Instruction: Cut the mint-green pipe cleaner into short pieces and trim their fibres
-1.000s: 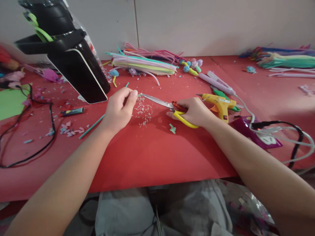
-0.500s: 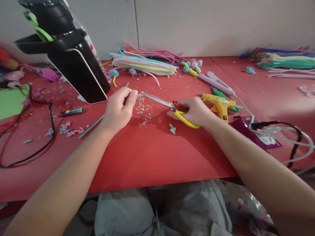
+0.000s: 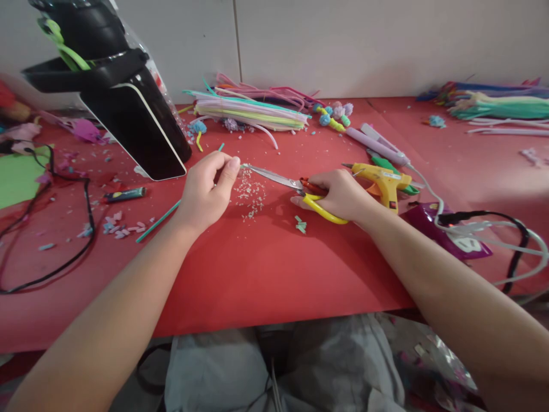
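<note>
Thumb and fingers of my left hand point(image 3: 210, 191) pinch a small pale green piece, likely a bit of pipe cleaner, mostly hidden by the fingertips. My right hand point(image 3: 337, 195) grips scissors point(image 3: 274, 177) with yellow handles, its fingers wrapped through the loops. The blade tips reach the green piece, just right of my left thumb. Tiny pale clippings point(image 3: 252, 197) lie scattered on the red tabletop below the blades. Several short green snippets point(image 3: 301, 225) sit in a small heap nearer to me. A teal pipe cleaner point(image 3: 159, 221) passes beneath my left hand.
A black tumbler point(image 3: 132, 129) stands back left. Pipe cleaner bundles point(image 3: 253, 109) lie along the wall. To the right are a yellow glue gun point(image 3: 384, 180), a lilac corded tool point(image 3: 377, 146) and a purple power strip point(image 3: 448, 232) with cables. A black cord point(image 3: 88, 229) loops at left.
The scissor tips have shifted slightly left, up to the green piece at my left fingertips, and less of that piece shows. My left hand has hardly moved.
</note>
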The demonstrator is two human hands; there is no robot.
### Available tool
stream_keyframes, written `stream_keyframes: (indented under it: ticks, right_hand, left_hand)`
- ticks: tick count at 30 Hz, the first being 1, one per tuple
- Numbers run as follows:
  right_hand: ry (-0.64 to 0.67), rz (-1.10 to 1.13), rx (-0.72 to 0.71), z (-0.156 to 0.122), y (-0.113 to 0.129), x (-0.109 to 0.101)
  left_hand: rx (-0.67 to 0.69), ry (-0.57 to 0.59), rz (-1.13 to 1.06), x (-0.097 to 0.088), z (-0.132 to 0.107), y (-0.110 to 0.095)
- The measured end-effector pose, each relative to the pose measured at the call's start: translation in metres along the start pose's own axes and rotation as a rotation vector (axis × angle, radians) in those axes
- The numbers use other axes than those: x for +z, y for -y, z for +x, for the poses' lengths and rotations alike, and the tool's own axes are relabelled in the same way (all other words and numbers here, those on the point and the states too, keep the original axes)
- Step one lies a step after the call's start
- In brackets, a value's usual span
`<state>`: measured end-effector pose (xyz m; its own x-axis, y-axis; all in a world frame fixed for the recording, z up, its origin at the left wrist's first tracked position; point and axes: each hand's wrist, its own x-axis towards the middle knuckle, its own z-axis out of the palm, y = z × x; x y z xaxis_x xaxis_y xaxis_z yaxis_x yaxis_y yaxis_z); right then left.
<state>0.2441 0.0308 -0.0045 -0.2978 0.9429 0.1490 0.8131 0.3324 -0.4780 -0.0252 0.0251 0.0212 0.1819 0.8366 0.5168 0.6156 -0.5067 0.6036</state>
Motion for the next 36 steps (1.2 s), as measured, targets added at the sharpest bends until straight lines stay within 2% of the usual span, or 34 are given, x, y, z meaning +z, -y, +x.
stream_keyframes:
  ticks: [27, 36]
  right_hand:
    - [0.011, 0.011, 0.02, -0.0009, 0.0035, -0.0012]
    - [0.016, -0.016, 0.02, 0.0005, -0.0001, -0.0003]
  left_hand:
    - [0.07, -0.023, 0.031, 0.0013, 0.0011, 0.0025]
    - [0.042, -0.017, 0.029, 0.0012, 0.0009, 0.0021]
